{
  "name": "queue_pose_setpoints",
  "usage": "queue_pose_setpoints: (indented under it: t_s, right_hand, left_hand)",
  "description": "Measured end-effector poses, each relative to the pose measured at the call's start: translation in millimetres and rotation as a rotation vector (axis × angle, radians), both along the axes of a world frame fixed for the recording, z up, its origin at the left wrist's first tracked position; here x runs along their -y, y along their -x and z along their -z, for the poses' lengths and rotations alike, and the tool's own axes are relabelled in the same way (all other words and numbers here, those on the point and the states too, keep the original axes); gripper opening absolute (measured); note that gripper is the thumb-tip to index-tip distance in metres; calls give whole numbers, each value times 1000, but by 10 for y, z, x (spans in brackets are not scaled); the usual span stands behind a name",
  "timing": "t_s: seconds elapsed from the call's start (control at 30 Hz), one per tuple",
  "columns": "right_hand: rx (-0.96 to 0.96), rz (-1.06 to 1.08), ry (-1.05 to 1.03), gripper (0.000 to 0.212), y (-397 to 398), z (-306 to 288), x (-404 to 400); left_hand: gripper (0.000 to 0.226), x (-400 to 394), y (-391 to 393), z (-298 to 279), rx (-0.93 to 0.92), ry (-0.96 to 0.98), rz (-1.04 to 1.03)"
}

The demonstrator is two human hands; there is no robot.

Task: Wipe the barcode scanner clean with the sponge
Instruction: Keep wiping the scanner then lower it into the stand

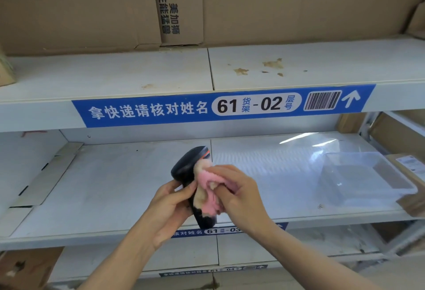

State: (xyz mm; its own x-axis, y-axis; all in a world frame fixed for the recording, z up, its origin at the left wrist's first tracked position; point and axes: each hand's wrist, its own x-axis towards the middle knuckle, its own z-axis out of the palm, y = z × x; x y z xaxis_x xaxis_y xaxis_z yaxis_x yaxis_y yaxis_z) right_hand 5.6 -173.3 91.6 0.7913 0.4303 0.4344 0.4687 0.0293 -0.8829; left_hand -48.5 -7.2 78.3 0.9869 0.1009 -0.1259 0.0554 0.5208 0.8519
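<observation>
A black barcode scanner with an orange mark near its head stands upright in front of the middle shelf. My left hand grips its handle from the left. A soft pink and cream sponge is pressed against the scanner's right side, from just under the head down the handle. My right hand holds the sponge there, fingers curled around it. The scanner's lower handle shows below the sponge.
A white metal shelf lies behind the hands, with a clear plastic tray at the right and a cardboard parcel beside it. The upper shelf carries large cardboard boxes and a blue label strip.
</observation>
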Motion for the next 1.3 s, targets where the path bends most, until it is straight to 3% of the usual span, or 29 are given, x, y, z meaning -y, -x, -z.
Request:
queue_pose_setpoints:
  t_s: [0.17,0.27,0.37,0.43,0.6,0.73,0.87,1.0,1.1,1.2,1.3]
  right_hand:
    - [-52,-128,283,42,-1,173,178]
    - [170,-103,386,47,25,170,263]
    - [413,106,214,43,93,93,213]
    - [541,118,165,41,136,40,132]
    - [763,-41,425,47,248,143,158]
    - [873,-55,607,42,182,251,396]
    - [993,150,457,45,159,265,415]
    - [1169,181,328,27,195,264,248]
    - [1191,185,345,33,106,308,242]
    - [1054,262,393,49,13,327,297]
    - [970,349,381,49,9,324,333]
  left_hand:
    - [36,-79,26,-69,-10,-19,-60]
    - [40,-97,38,-74,-43,28,-73]
    - [36,-47,2,-99,-40,22,-61]
    - [39,-12,-26,-121,-33,17,-48]
    - [46,28,-60,-169,-35,44,-144]
    - [34,3,-33,-188,-82,126,-289]
    - [33,13,-32,-216,-168,230,-329]
    - [36,87,-40,-278,-181,292,-220]
    - [35,94,-41,-323,-158,316,-202]
    - [31,79,-40,-321,-139,384,-248]
    - [29,77,-26,-285,-128,475,-238]
